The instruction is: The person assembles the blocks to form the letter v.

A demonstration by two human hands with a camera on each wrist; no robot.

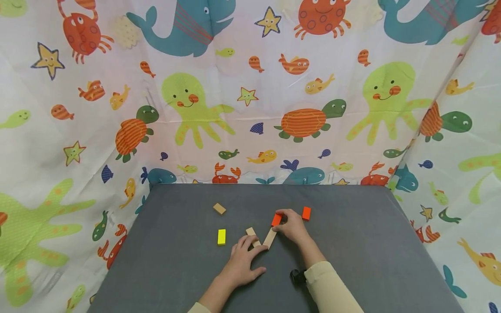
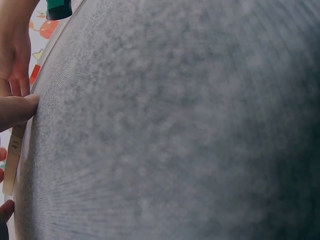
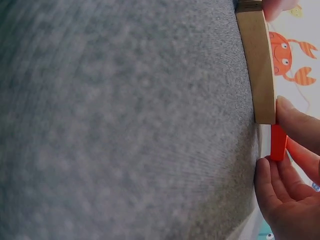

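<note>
Two plain wooden blocks stand in a V on the grey table, the left wooden block (image 1: pixel 250 232) partly covered by fingers and the right wooden block (image 1: pixel 269 238) tilted up to the right. My left hand (image 1: pixel 239 265) rests over the V's near end, fingers spread and touching the blocks. At the far end of the right wooden block, my right hand (image 1: pixel 293 227) pinches a red block (image 1: pixel 276 219) between thumb and fingers. The right wrist view shows this red block (image 3: pixel 278 142) meeting the end of the wooden block (image 3: pixel 259 70).
Another red block (image 1: pixel 306 213) lies just beyond my right hand. A yellow block (image 1: pixel 222 237) and a wooden block (image 1: pixel 219 208) lie to the left. The grey table (image 1: pixel 176 261) meets a patterned sea-animal curtain (image 1: pixel 250 130) at its far edge.
</note>
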